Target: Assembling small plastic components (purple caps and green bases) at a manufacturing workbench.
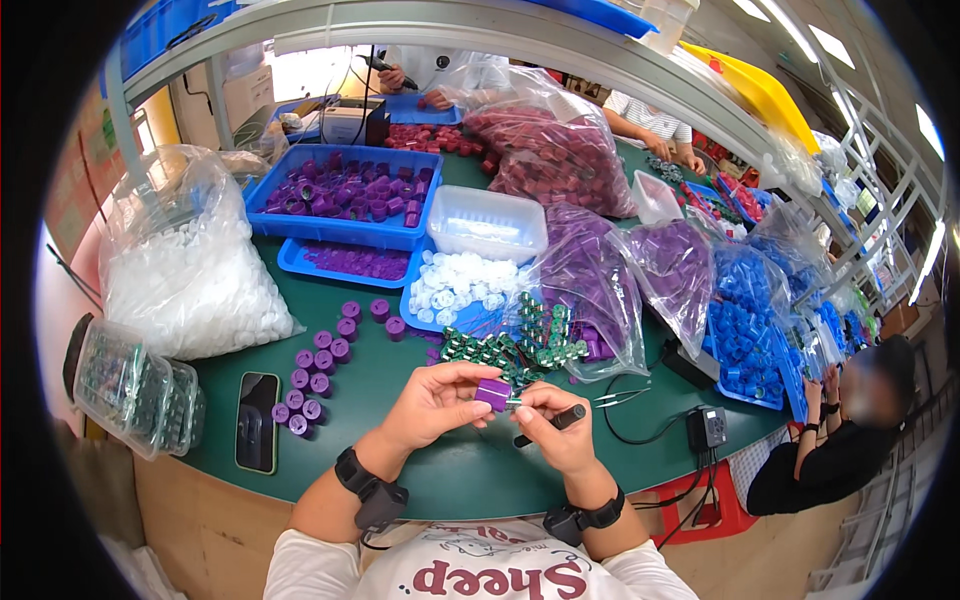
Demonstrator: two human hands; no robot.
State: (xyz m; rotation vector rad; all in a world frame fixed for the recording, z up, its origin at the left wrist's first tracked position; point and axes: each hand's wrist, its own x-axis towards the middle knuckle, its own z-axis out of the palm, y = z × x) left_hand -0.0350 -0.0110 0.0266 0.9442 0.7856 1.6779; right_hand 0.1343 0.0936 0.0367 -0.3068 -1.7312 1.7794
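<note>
Between the fingertips of my left hand [425,405] is a short purple plastic cylinder [492,394], held tilted over the near part of the table. My right hand [563,440] pinches at its right end, where a small green-and-white piece [514,402] shows; fingers partly hide it. A black pen-shaped tool [568,416] lies across the same right hand, gripped in its fingers. Just beyond both hands lies a heap of green circuit boards [490,352]. Several purple cylinders [322,360] stand in loose rows to the left.
A phone [257,422] lies left on the green table [400,476]. Behind are a blue bin [345,230] of purple parts, white discs [455,285], a clear tub [488,222] and bags of white [190,280] and purple parts [590,280]. Tweezers [622,397] lie right. Other people work around the table.
</note>
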